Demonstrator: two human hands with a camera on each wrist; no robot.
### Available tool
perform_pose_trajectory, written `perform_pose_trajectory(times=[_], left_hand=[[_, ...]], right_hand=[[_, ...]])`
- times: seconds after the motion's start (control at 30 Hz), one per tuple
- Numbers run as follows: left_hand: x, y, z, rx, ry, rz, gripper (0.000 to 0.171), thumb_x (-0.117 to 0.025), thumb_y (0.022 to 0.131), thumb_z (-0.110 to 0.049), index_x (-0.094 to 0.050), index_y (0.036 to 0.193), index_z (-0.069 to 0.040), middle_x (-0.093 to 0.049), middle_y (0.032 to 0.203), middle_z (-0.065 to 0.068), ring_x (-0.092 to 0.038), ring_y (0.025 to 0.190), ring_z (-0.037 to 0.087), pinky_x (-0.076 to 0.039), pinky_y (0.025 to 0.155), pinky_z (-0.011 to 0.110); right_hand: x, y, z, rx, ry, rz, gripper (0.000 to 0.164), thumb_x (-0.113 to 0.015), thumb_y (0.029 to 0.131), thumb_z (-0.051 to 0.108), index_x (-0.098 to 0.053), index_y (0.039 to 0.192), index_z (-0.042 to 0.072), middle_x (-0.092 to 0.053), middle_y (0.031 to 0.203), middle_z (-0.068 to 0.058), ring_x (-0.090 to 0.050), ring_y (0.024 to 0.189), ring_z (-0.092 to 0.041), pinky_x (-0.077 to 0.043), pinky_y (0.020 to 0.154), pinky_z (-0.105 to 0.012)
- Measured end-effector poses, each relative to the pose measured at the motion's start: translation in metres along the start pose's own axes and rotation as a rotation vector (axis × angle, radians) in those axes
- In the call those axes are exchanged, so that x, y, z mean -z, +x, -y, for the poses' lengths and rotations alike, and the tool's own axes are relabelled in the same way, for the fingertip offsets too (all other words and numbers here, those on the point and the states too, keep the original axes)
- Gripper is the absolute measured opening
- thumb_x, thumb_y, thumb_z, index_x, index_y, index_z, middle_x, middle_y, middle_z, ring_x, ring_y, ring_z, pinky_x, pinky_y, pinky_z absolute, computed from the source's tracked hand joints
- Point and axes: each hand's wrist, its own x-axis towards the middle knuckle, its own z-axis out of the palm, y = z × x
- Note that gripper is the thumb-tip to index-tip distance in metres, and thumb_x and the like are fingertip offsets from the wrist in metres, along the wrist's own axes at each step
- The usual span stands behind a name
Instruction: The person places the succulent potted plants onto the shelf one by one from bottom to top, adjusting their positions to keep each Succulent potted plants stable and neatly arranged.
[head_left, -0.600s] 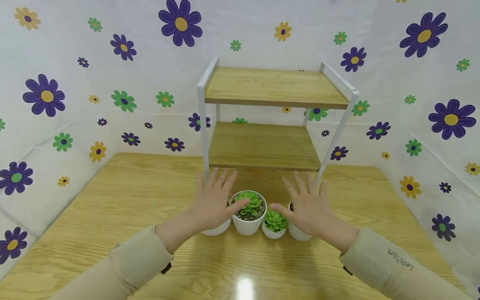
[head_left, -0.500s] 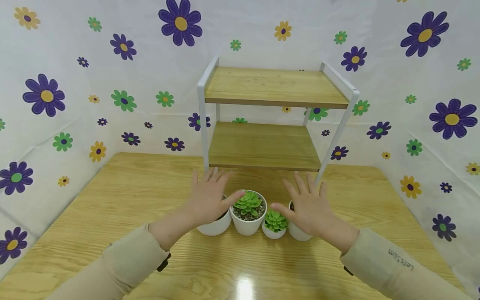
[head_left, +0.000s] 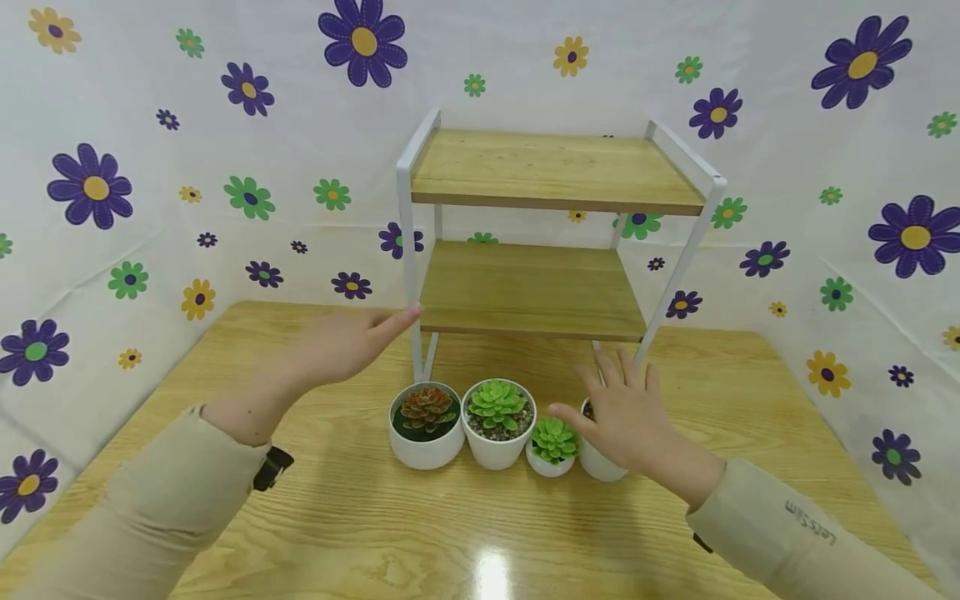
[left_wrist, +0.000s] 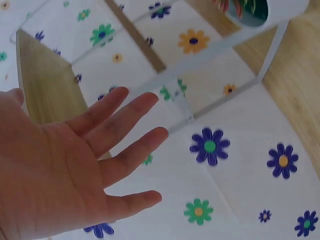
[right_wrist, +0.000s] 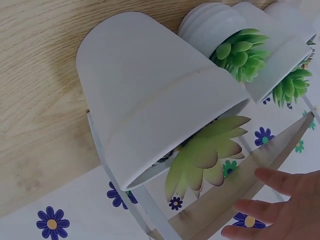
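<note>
Four-fingers-spread, my left hand (head_left: 341, 342) is raised over the table left of the shelf's left leg, touching no pot. In the left wrist view its palm (left_wrist: 60, 165) shows with nothing in it. My right hand (head_left: 626, 425), fingers spread, hovers over the rightmost white pot (head_left: 602, 467) and partly hides it. The right wrist view shows that pot's pale green, red-tipped succulent (right_wrist: 207, 155). Leftward in the row are a small round pot with a green succulent (head_left: 553, 440), a taller pot with a green succulent (head_left: 497, 404), and a wide bowl with a reddish-brown succulent (head_left: 426, 408).
Behind the pots stands a two-tier shelf with a wooden top board (head_left: 555, 167), a lower board (head_left: 532, 292) and white metal legs (head_left: 410, 267). It rests on a wood-grain table (head_left: 420, 533). Flower-printed white cloth (head_left: 285, 150) surrounds the back and sides.
My left hand has moved left and up, away from the leftmost pot, uncovering its reddish-brown succulent. The right hand stays nearly in place over the rightmost pot.
</note>
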Motion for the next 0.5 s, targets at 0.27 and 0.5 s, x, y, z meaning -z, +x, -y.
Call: perform_pose_trajectory(times=[0.27,0.5], left_hand=[[0.043,0.009,0.015,0.049,-0.145,-0.093,0.091,-0.005,0.089,-0.071,-0.037,0.142,-0.004,-0.048,0.138,0.021,-0.036,0.131,0.045,-0.028,0.104,0.064],[0.069,0.033,0.006,0.096,-0.39,-0.194,0.093,-0.005,0.087,-0.073,-0.033,0.144,-0.005,-0.043,0.143,0.018,-0.025,0.138,0.042,-0.017,0.109,0.065]], right_hand=[[0.002,-0.005,0.007,0.061,-0.047,-0.033,0.063,-0.045,0.091,0.058,-0.052,0.129,0.009,-0.04,0.143,-0.022,-0.027,0.135,-0.049,-0.023,0.101,-0.072],[0.003,-0.007,0.009,0.046,-0.031,-0.01,0.064,-0.044,0.091,0.058,-0.055,0.128,0.007,-0.037,0.145,-0.022,-0.024,0.136,-0.049,-0.02,0.102,-0.072]])
